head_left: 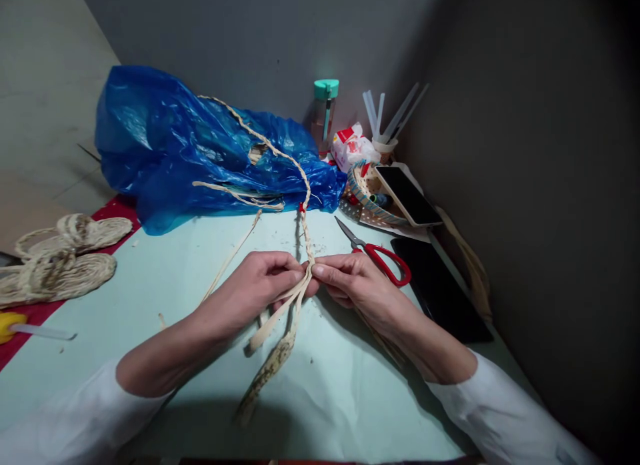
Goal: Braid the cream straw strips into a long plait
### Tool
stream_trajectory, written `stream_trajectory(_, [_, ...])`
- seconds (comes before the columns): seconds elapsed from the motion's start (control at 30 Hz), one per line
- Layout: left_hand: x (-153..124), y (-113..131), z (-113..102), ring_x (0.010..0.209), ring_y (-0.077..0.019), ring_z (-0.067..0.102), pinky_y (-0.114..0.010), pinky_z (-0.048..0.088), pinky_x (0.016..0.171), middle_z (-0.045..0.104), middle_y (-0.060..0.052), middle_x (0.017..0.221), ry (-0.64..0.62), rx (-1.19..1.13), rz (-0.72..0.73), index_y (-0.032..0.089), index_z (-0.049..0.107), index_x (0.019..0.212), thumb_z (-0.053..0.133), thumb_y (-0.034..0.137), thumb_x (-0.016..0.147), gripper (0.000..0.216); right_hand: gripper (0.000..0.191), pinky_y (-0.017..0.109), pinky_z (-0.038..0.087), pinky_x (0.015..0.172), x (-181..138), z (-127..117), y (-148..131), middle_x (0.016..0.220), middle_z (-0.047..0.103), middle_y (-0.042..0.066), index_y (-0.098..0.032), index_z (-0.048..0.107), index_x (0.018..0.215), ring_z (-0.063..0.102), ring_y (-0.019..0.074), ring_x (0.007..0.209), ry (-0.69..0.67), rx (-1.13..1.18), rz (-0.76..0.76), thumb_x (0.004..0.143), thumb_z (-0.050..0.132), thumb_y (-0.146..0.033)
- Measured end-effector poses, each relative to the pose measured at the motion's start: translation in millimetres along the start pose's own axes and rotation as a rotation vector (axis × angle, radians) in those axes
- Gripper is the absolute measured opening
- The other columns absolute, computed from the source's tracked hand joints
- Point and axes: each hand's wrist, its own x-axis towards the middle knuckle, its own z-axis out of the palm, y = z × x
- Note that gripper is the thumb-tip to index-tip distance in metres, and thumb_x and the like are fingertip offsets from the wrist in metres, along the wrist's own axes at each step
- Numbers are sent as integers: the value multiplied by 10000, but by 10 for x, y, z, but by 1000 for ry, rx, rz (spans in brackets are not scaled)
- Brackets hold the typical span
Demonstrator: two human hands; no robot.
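A pale braid of dried plant fibre (280, 151) runs from the blue plastic bag down to the middle of the table. At its lower end, my left hand (265, 278) pinches the strands from the left. My right hand (350, 277) grips them from the other side, thumb and fingers closed. Loose flat strands (273, 328) fan out below the fingers, one of them broad and mottled brown. A small red clip or tie (303, 207) sits beside the braid above my hands. Fingertips partly hide the point where the strands cross.
Red-handled scissors (385, 259) lie right of my hands, by a black tablet-like slab (440, 288). Behind are a blue bag (150, 138), a round basket (365, 185), a phone-like device (409, 195) and a green-lidded bottle (327, 111). Woven sandals (65, 265) and a yellow-handled tool (15, 326) lie left.
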Motion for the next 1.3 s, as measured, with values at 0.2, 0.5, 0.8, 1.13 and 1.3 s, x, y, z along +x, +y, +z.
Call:
stream_trajectory(0.2, [23, -42, 35, 521, -62, 419, -206, 279, 502, 635, -5, 664, 15, -122, -51, 135, 581, 703, 640, 321, 779, 209, 348, 272, 85, 452, -5, 13, 14, 487, 287, -61, -117, 696, 756, 182, 67, 454, -6, 12, 4, 896, 523, -384])
stream_trajectory(0.5, [49, -93, 87, 603, -98, 461, -236, 349, 587, 529, 35, 636, 79, 95, 150, 160, 579, 740, 575, 203, 780, 59, 301, 260, 141, 489, -18, 56, -62, 532, 282, -67, -142, 567, 643, 214, 60, 497, 46, -126, 6, 836, 586, -372])
stream_trajectory(0.8, [19, -100, 69, 553, -92, 474, -234, 345, 552, 520, 27, 576, 129, -61, 88, 168, 512, 687, 539, 138, 744, 70, 247, 256, 95, 465, -35, 46, -105, 573, 313, -59, -126, 557, 701, 174, 58, 506, -39, 1, 100, 807, 591, -346])
stream_trajectory(1.13, [44, -102, 91, 392, -26, 236, -224, 111, 403, 558, 15, 607, -14, -187, -23, 160, 536, 816, 544, 309, 839, 151, 168, 223, 211, 461, -58, 101, -132, 659, 567, -24, -204, 421, 970, 314, 88, 507, -19, 72, 133, 840, 521, -238])
stream_trajectory(1.3, [60, -149, 97, 407, -34, 238, -224, 121, 410, 532, 29, 566, 35, -128, -7, 153, 558, 774, 561, 270, 814, 124, 131, 222, 279, 509, -70, 112, -98, 719, 630, 5, -210, 432, 932, 400, 102, 562, -5, -84, 72, 859, 516, -280])
